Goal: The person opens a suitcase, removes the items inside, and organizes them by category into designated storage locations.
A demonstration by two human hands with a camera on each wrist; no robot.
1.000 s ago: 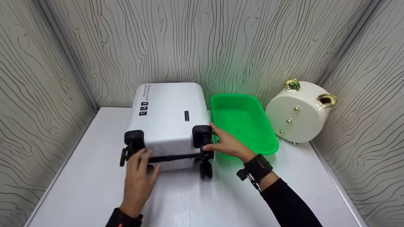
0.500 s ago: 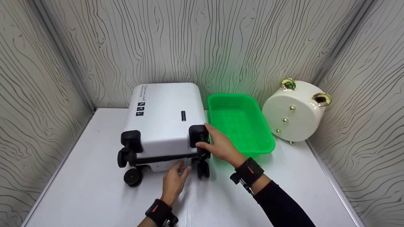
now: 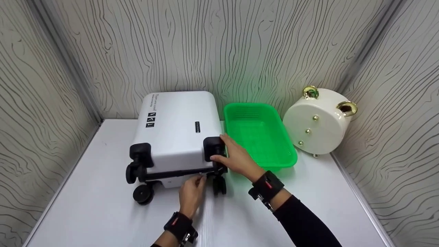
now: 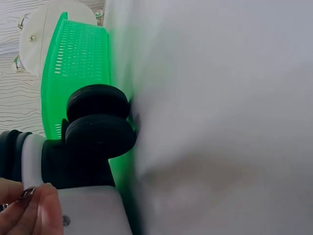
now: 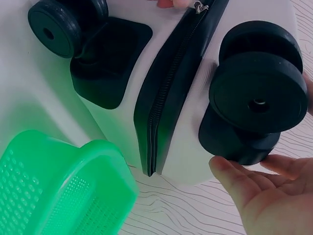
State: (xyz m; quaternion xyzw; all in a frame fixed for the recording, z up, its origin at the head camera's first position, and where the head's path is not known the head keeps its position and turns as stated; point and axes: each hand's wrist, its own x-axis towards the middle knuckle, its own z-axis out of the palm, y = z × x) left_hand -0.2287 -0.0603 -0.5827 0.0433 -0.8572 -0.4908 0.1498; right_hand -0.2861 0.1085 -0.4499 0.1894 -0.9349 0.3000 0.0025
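Observation:
A white hard-shell suitcase (image 3: 181, 120) lies flat on the white table, its black wheels facing me. My left hand (image 3: 190, 195) is at the zipped seam between the two shells, near the right-hand wheels. Its thumb and fingers pinch the small metal zipper pull (image 4: 28, 192); the zipper's slider (image 5: 199, 8) shows at the top of the right wrist view. My right hand (image 3: 240, 157) grips the suitcase's upper right corner, thumb and fingers around the black wheel mount (image 3: 213, 148). In the right wrist view, its fingertips (image 5: 222, 164) are at the base of that wheel (image 5: 259, 98).
Right of the suitcase stands a green plastic basket (image 3: 295, 159) with slotted walls. Beyond it, a round cream-white case (image 3: 313, 133) with gold rings and studs sits in the back right corner. Wood-grain panels (image 3: 219, 44) enclose the table (image 3: 103, 192) at the back and both sides.
My left hand has moved right from the left wheels to the seam, and its fingers have closed on the zipper pull. My right hand has stayed on the suitcase corner.

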